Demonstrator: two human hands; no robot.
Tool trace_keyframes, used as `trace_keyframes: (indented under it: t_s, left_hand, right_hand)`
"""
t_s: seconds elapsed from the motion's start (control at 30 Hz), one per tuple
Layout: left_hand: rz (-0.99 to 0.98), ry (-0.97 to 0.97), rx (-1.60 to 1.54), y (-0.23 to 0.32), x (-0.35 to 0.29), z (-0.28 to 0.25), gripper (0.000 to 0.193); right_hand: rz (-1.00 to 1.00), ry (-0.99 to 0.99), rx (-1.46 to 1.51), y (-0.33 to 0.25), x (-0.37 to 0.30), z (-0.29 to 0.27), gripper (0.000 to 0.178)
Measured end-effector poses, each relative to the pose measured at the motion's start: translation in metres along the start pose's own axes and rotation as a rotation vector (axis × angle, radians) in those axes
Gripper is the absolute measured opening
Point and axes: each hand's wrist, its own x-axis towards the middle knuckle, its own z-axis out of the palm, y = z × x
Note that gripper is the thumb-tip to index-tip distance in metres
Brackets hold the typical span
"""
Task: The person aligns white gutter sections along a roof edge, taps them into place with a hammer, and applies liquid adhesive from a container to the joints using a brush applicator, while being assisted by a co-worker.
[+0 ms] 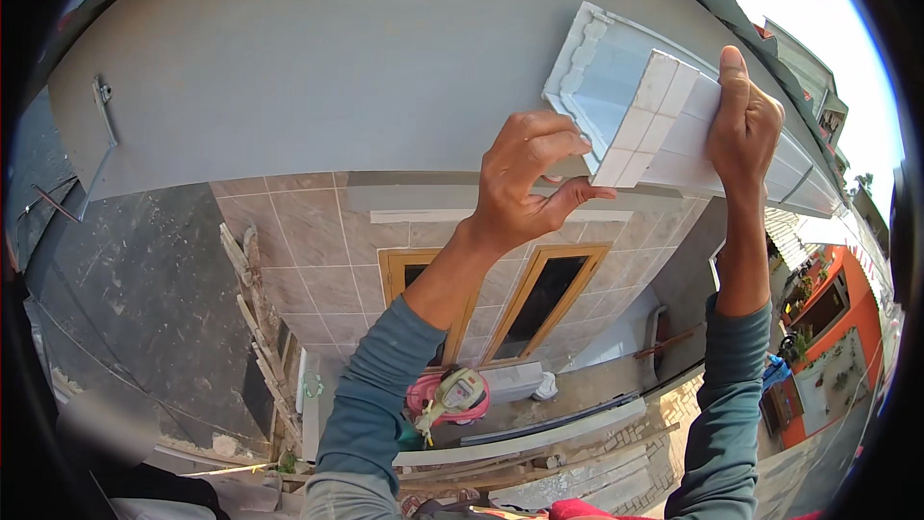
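Note:
Raised overhead, my right hand [747,125] is closed round a white panel strip [681,140], its thumb pointing up. The strip's left end carries a pale face marked with grid lines [647,116]. Beside that end is my left hand [529,169], fingers bent and apart from the thumb. Its thumb tip is at the lower corner of the strip; I cannot tell whether it presses there. Behind the strip lies a white-framed recess [602,67] with a ragged whitish left edge, at the end of a broad grey overhead board [318,58]. The strip's far side is hidden.
Below stands a tiled wall [308,221] with yellow wooden window frames [544,299]. A pink basin with a pale green tool [457,393] sits lower down, near long boards [539,433]. Rough timber [255,318] leans at left. A metal bracket [104,116] hangs at the board's left end.

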Motion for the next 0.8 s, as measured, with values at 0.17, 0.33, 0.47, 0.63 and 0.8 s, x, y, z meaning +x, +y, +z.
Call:
trace_keyframes:
  t_s: [0.17,0.33,0.47,0.63,0.8]
  left_hand:
    - [0.04,0.193,0.023,0.006,-0.001,0.023,0.044]
    - [-0.027,0.306,0.045,0.016,-0.004,0.039,0.042]
    - [0.024,0.088,-0.021,-0.006,0.001,0.007,0.047]
    - [0.3,-0.103,0.218,-0.055,0.053,-0.03,0.051]
    - [0.499,-0.271,0.368,-0.064,0.057,-0.043,0.038]
  right_hand:
    - [0.036,0.063,0.023,-0.004,0.006,0.002,0.068]
    - [0.061,0.07,0.013,-0.004,0.004,0.001,0.068]
    - [0.047,0.086,0.073,-0.004,0.005,0.004,0.065]
    - [-0.051,0.082,-0.045,0.007,0.011,-0.011,0.041]
    - [-0.133,0.366,-0.498,0.032,0.014,-0.029,0.04]
